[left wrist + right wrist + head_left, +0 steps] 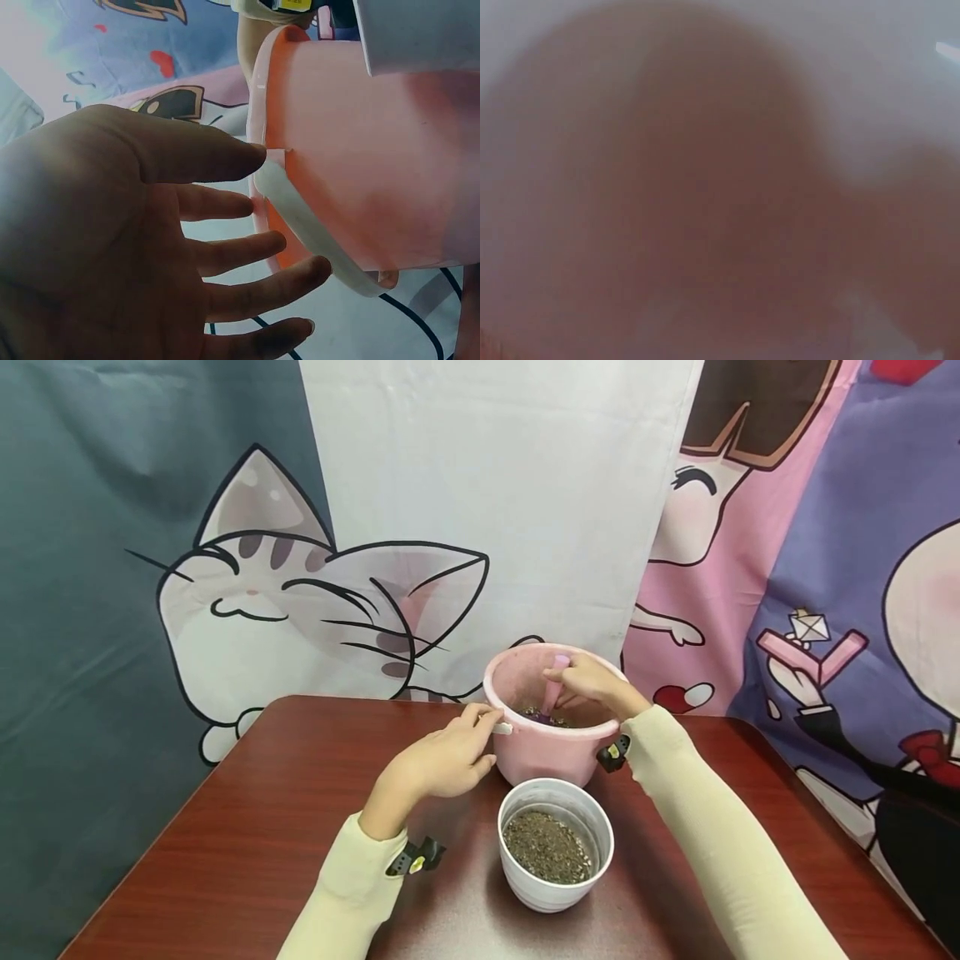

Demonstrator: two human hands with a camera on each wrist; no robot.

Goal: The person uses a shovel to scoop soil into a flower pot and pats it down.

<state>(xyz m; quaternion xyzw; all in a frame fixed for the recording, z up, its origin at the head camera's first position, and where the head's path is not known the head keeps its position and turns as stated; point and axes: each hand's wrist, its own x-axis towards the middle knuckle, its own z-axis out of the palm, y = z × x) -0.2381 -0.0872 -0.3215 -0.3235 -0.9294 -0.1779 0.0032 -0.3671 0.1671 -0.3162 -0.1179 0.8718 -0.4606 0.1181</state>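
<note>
My right hand [591,680] reaches inside a pink bucket [542,762] and grips the pink handle of a small trowel [553,687]. The trowel's purple lower end is down among dark soil, partly hidden by the bucket wall. At the bucket's left rim is my left hand [442,762], its fingers extended. In the left wrist view those fingers spread beside the rim and the white bucket handle [319,234]; firm contact is hard to judge. A white pot [551,893] with brown soil [547,845] stands in front of the bucket. The right wrist view is blurred.
Both stand on a reddish-brown wooden table [300,793]. A cloth backdrop [487,460] with a cartoon cat and figures hangs right behind the table. The bucket is close to the table's far edge.
</note>
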